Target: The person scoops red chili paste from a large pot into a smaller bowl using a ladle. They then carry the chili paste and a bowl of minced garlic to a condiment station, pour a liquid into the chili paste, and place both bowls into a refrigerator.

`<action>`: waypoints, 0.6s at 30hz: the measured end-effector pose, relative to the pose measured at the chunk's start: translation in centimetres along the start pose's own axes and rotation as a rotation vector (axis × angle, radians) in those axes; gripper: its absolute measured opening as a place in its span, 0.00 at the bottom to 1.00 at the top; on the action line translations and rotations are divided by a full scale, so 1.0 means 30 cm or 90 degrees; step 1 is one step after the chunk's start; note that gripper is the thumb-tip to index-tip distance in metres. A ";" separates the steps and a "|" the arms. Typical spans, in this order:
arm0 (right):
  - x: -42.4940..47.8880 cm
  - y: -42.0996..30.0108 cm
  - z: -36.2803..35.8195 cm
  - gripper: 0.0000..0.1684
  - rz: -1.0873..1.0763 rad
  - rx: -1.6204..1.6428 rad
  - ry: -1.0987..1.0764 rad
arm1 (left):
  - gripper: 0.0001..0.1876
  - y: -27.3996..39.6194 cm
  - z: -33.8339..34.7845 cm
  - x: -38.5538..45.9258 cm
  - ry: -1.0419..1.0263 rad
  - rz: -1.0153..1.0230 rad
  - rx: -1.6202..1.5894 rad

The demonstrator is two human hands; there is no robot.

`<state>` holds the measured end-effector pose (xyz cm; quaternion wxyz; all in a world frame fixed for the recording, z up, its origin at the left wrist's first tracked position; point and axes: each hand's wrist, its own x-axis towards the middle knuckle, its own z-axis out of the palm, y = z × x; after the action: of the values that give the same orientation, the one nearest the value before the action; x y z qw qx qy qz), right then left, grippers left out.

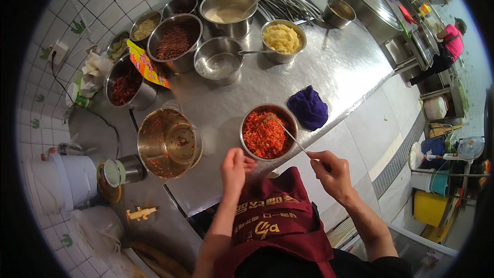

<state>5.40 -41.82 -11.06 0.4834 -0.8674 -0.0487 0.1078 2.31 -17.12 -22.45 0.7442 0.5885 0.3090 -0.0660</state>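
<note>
A steel bowl point(242, 139) of chopped red chili point(264, 133) stands near the front edge of the steel table. My right hand point(330, 172) grips the handle of a metal spoon point(291, 134), whose head is partly sunk in the chili. Beside the bowl's near left rim is my left hand point(236, 170), its fingers loosely bent and slightly blurred, with nothing seen in them. A crumpled purple cloth point(308, 108) lies right of the bowl. To the left sits a large steel pot point(166, 143) with red residue on its walls.
Steel bowls of dark minced food point(175, 42), yellow mash point(281, 38) and dark red food point(125, 85) line the table's back and left. A ladle pile point(285, 2) lies behind. White buckets point(79, 179) stand at left. Far right, a person point(449, 46) works at another counter.
</note>
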 end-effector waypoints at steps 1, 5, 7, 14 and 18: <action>0.009 0.002 0.009 0.11 0.016 0.007 0.006 | 0.10 0.035 -0.016 0.037 -0.001 0.012 0.039; 0.056 0.016 0.062 0.10 0.064 0.028 0.019 | 0.07 0.164 0.005 0.109 -0.030 0.106 0.207; 0.059 0.021 0.090 0.10 0.081 0.042 0.023 | 0.08 0.168 0.005 0.133 -0.058 0.087 0.229; -0.006 0.022 0.105 0.11 0.036 -0.003 -0.012 | 0.08 0.126 -0.013 0.062 -0.057 -0.024 0.048; 0.026 -0.031 0.105 0.12 -0.032 -0.011 -0.003 | 0.08 0.104 -0.014 0.011 -0.054 -0.078 -0.014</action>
<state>5.45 -38.58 -11.98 0.4785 -0.8696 -0.0729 0.0972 3.87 -15.70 -20.07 0.7579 0.5567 0.3130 -0.1329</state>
